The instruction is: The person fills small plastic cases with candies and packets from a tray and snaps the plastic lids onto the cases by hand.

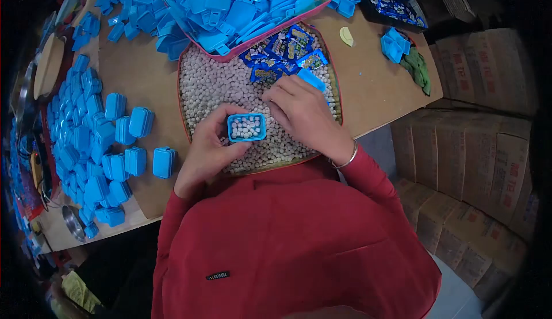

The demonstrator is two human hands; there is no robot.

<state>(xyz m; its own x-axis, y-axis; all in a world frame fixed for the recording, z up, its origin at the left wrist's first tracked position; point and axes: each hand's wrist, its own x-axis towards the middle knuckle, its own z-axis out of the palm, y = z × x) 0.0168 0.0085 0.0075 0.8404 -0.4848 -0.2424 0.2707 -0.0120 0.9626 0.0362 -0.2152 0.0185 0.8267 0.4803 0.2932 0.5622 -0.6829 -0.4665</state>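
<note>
My left hand (208,146) is wrapped around a small blue plastic box (246,139), which is uncovered and filled with small pale candies (247,126). Close to the box's right side is my right hand (302,112), its fingers curled together; whatever they may hold is hidden. A blue plastic lid (312,80) shows just beyond its knuckles, and I cannot tell whether the hand touches it. Both hands are above a wide red-rimmed tray (181,97) of loose pale candies (210,80). Blue printed packets (276,60) lie on the candies at the tray's far side.
A pink-rimmed basket (276,36) heaped with blue lids (241,11) overlaps the tray's far edge. Many closed blue boxes (95,129) are piled at left. A black bin (394,3) of packets and a green cloth (417,69) are at right, beside stacked cartons (460,152).
</note>
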